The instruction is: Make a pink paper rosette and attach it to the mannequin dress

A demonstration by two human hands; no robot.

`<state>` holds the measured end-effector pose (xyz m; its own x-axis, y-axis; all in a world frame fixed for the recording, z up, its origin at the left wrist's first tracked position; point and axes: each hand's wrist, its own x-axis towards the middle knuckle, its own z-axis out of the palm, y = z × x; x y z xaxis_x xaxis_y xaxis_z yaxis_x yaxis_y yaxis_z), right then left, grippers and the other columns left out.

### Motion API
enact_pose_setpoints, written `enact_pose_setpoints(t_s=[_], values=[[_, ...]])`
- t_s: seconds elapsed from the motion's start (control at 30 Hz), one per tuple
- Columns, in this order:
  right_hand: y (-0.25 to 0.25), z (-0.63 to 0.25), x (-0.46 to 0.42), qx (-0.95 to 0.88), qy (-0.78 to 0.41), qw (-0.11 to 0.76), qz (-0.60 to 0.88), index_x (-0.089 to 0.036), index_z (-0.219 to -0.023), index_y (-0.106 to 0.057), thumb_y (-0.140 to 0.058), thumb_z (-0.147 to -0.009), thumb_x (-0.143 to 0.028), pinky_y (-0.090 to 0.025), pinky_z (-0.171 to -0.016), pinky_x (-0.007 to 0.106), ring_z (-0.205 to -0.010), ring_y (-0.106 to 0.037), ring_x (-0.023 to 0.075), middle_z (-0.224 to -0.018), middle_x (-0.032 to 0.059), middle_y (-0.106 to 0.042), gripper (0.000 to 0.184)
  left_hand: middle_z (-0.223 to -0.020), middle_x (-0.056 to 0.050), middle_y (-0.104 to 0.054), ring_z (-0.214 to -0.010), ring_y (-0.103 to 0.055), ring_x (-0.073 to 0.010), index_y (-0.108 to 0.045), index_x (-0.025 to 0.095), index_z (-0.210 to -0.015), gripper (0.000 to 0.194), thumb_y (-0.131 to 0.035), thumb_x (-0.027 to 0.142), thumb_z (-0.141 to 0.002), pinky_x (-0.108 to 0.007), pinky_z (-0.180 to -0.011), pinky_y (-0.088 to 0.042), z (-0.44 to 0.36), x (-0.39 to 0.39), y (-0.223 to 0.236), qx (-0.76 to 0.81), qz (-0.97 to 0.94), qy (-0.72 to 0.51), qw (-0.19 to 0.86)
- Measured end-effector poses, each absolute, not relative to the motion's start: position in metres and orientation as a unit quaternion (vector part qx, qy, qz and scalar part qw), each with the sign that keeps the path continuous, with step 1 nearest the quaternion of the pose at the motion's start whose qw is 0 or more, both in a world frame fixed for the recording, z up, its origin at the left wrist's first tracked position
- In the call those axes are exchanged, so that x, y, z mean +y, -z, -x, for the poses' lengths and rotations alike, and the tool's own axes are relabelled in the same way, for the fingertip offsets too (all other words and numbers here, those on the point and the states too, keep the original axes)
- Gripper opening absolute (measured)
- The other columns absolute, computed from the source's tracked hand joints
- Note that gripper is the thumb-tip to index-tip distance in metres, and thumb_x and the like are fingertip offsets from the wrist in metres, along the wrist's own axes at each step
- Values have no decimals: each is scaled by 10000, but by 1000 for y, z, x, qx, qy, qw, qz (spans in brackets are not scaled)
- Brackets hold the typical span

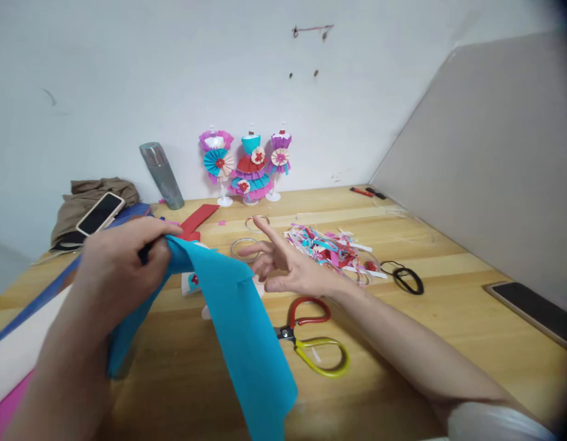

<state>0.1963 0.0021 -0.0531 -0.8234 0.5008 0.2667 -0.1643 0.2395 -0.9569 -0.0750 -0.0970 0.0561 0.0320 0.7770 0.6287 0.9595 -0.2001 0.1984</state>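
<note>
My left hand is closed on a folded strip of blue crepe paper, whose two ends hang down over the table. The long end falls to the right of the hand and the other drops behind my left wrist. My right hand is just right of the strip with its fingers spread, holding nothing. Below it lie scissors with one red and one yellow handle, their blades partly hidden behind the strip. A metal ring rests on the table close to my right fingertips.
A pile of paper scraps lies beyond my right forearm. Three small dress forms in paper dresses stand by the wall. A bottle and a phone on cloth are at the back left. Another phone lies at right, near a black cord.
</note>
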Motion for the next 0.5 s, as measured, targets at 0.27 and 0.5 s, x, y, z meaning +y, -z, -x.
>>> enact_pose_setpoints(t_s=[0.27,0.5], values=[[40,-205,3,-657,-681,289,146,-286,-1496,-462,-779,-827,-522,-516,-654,243,-706,-610,93,-1259,98,-683,777,-844,-14,-795,-770,-715,-206,-754,229,-860,314,-444,248,-815,-302,-676,-545,45,-74,-25,-579,767,238,-141],[42,-204,-7,-652,-730,119,167,-215,-1416,-570,-703,-876,-591,-431,-517,205,-579,-575,76,-1033,73,-727,672,-870,-50,-778,-780,-717,-215,-757,270,-909,335,-442,174,-852,-337,-673,-542,15,-118,-34,-529,805,241,-119]])
